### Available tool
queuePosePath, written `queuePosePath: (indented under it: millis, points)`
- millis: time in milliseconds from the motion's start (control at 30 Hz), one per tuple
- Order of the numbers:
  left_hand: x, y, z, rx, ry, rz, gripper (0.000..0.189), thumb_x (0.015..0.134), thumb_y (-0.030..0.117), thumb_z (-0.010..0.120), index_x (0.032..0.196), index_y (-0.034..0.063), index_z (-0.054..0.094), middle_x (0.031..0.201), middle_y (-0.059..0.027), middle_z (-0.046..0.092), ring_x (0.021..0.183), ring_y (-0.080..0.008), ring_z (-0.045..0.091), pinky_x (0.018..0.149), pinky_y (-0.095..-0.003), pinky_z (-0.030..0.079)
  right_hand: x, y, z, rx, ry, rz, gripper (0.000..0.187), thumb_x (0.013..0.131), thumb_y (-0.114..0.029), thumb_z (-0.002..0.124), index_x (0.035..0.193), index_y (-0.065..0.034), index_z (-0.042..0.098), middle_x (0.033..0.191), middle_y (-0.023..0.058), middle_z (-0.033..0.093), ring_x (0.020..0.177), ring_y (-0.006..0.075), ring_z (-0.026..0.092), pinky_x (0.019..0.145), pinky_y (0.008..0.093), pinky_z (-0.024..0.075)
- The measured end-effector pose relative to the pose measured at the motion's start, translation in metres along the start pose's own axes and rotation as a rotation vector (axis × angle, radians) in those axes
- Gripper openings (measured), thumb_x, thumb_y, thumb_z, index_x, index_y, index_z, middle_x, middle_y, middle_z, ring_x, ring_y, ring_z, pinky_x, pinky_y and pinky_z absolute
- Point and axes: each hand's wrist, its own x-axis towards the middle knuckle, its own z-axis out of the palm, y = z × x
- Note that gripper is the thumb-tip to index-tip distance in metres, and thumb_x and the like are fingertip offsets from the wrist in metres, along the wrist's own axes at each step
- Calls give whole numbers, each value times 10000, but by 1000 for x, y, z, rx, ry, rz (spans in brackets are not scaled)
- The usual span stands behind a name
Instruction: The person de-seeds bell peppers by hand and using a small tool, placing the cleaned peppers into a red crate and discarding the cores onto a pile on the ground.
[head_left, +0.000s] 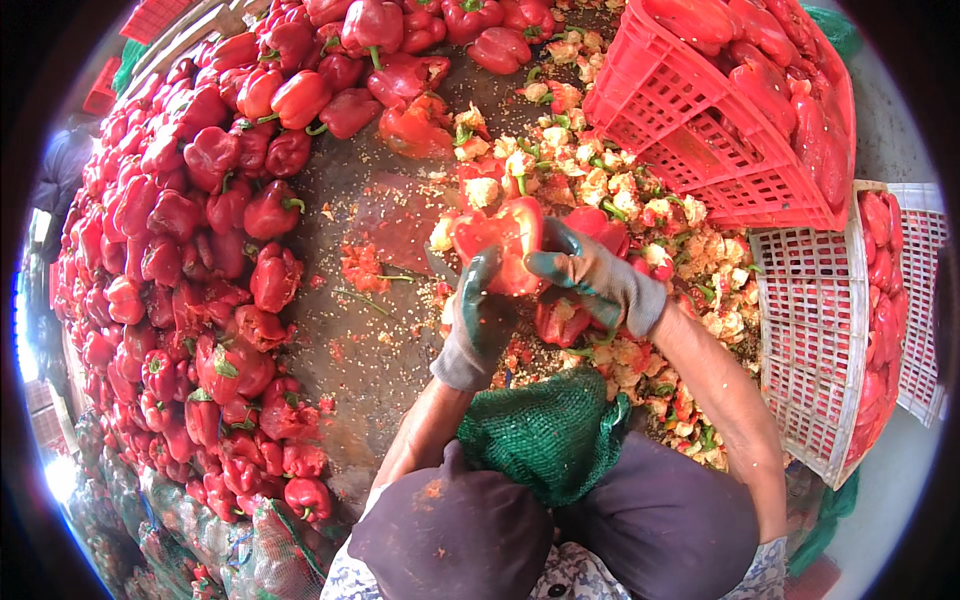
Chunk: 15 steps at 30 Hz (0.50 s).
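Note:
An opened red bell pepper (517, 259), its hollow inside showing, is held in front of my knees. My left hand (480, 319), in a grey glove with a green coated palm, grips its lower left side with the thumb pressed up against it. On the other side my right hand (600, 277), gloved alike, holds the pepper's right edge between thumb and fingers. Pieces of red pepper (562, 321) lie just under my right hand. Pale seed cores with green stems (517, 165) are strewn beyond the pepper.
A large heap of whole red peppers (187, 247) fills the left. At upper right a red plastic crate (690, 142) of pepper pieces leans over the cores; a white crate (814, 337) stands below it. Green mesh (540, 435) lies between my knees. Filled net sacks (202, 525) sit at lower left.

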Motion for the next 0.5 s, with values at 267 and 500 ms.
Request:
queuePosePath:
  millis: [267, 500]
  points:
    - [22, 0, 26, -1021, -41, -623, 372, 1027, 382, 538, 1215, 74, 632, 1090, -64, 709, 1079, -229, 667, 970, -346, 515, 5, 5, 5, -392, 472, -240, 509, 832, -160, 790, 1267, -59, 545, 1042, 64, 709, 900, 186, 688, 788, 343, 576]
    - [30, 55, 12, -1114, 400, -333, 566, 1053, 523, 406, 1489, 166, 463, 1467, -116, 532, 1334, -311, 511, 1128, -519, 397, -7, -48, 12, -1141, 654, -707, 519, 787, -119, 746, 1217, -84, 456, 972, 142, 612, 699, 303, 661, 567, 418, 558]
